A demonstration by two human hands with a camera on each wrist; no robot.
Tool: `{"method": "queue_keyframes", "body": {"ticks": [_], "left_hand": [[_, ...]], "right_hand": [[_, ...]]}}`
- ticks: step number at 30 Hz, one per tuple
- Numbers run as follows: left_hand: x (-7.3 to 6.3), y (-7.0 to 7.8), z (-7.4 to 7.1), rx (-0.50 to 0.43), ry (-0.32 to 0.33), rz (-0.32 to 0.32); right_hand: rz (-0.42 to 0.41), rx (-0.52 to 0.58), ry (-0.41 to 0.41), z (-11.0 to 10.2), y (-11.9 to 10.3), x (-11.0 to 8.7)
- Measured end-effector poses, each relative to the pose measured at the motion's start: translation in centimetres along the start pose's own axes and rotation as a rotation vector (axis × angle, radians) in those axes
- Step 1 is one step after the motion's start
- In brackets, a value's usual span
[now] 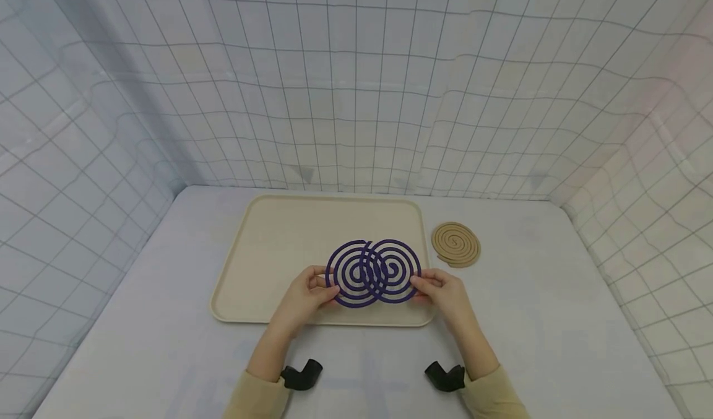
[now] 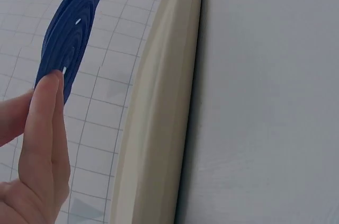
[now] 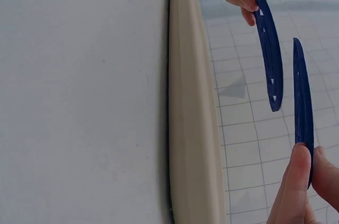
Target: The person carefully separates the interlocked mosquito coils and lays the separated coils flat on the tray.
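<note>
In the head view, two dark blue spiral mosquito coils are held up over the front right of a cream tray [image 1: 284, 239]. My left hand [image 1: 302, 296] pinches the left coil [image 2: 68, 38] by its outer edge, between thumb and fingers. The right coil [image 3: 302, 99] is pinched the same way at its outer right edge by my right hand [image 1: 447, 295]. From the head the coils overlap; a gap shows between them in the right wrist view. Both are tilted up off the tray.
A tan mosquito coil [image 1: 455, 244] lies on the white table [image 1: 535, 295], just right of the tray. Grid-patterned white cloth [image 1: 367, 97] hangs behind the table and along both sides. A black fitting [image 1: 302, 374] sits at each wrist.
</note>
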State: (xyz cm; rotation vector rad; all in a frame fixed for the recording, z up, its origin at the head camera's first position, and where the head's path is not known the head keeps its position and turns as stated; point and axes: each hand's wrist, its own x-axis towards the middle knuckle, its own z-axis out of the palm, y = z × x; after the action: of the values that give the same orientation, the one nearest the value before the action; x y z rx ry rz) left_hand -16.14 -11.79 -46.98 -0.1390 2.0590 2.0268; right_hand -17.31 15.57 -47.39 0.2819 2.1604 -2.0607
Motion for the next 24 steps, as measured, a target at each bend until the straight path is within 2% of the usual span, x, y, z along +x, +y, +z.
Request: {"method": "queue_keyframes", "body": {"ticks": [5, 12, 18, 24], "left_hand": [[0.1, 0.0, -0.2, -0.035, 0.082, -0.031], [0.0, -0.3, -0.3, -0.009, 0.105, -0.040], [0.0, -0.6, -0.8, 0.069, 0.126, -0.066], [-0.2, -0.7, -1.6, 0.236, 0.124, -0.072]], "right_hand": [[0.016, 0.028, 0.039, -0.2, 0.0, 0.2], [0.020, 0.010, 0.078, -0.4, 0.1, 0.3], [0.013, -0.119, 0.118, -0.5, 0.2, 0.4], [0.016, -0.156, 0.119, -0.5, 0.2, 0.5]]}}
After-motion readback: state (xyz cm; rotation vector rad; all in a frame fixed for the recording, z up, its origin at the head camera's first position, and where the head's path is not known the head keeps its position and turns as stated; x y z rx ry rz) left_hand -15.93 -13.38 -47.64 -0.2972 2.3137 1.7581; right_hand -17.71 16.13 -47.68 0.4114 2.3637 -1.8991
